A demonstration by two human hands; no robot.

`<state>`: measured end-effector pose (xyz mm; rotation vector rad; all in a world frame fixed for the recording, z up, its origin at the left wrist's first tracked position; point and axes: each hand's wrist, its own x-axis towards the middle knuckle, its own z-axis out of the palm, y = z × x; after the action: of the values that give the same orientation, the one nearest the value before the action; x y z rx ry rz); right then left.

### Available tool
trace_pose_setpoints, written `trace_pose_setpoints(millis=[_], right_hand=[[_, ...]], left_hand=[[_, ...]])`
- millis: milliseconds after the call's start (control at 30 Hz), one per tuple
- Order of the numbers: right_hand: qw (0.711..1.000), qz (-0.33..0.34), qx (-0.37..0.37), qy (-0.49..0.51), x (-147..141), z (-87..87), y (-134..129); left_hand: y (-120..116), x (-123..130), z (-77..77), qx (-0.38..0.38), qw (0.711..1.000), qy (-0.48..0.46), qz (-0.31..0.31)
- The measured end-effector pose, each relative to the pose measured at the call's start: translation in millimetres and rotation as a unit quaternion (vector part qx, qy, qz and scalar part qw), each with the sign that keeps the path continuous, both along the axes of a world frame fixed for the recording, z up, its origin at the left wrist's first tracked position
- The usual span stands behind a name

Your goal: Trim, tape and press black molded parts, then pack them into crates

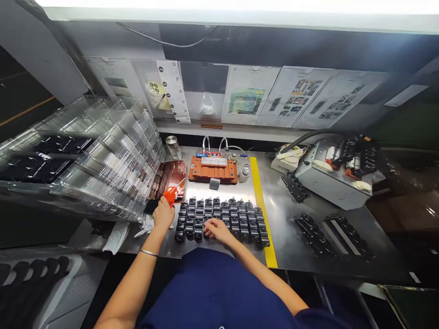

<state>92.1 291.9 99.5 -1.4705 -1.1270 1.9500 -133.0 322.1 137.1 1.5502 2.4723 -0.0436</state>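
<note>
Wrapped round the handle of a red air blow gun is my left hand, at the left end of the row of black parts. The gun's thin nozzle points up and right. Several ribbed black parts stand side by side on the metal table. My right hand is over the middle of the row, its fingers curled together at one black part; whether it grips that part is too small to tell. Behind the row sits an orange fixture with a small grey block in front of it.
Stacked clear trays rise at the left, beside reddish film sheets. A glass jar stands behind. Yellow tape crosses the table. On the right are more black parts and a grey box.
</note>
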Motion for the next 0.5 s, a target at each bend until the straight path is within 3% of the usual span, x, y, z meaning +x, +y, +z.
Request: trace_pose_setpoints(millis=[133, 233, 300, 367, 400, 500], right_hand=[[1.000, -0.017, -0.015, -0.013, 19.9, -5.1, -4.5], [0.999, -0.020, -0.030, -0.018, 30.3, -7.7, -7.7], [0.999, -0.015, -0.032, -0.021, 33.9, -8.5, -8.5], [0.999, -0.007, -0.033, -0.023, 34.9, -9.2, -7.2], [0.999, -0.004, -0.033, -0.023, 34.4, -9.7, -5.7], [0.999, 0.007, -0.038, -0.026, 28.4, -11.5, 1.8]], left_hand=[[14.5, 30.7, 14.5, -0.008, 0.998, -0.013, -0.054], [2.8, 51.7, 15.7, 0.006, 0.994, -0.056, -0.098], [-12.0, 53.2, 11.6, 0.031, 0.991, -0.096, -0.086], [-30.8, 38.9, 3.3, 0.066, 0.987, -0.146, 0.003], [-41.5, 25.5, -2.4, 0.098, 0.976, -0.176, 0.079], [-76.7, -34.0, -22.0, 0.221, 0.893, -0.217, 0.326]])
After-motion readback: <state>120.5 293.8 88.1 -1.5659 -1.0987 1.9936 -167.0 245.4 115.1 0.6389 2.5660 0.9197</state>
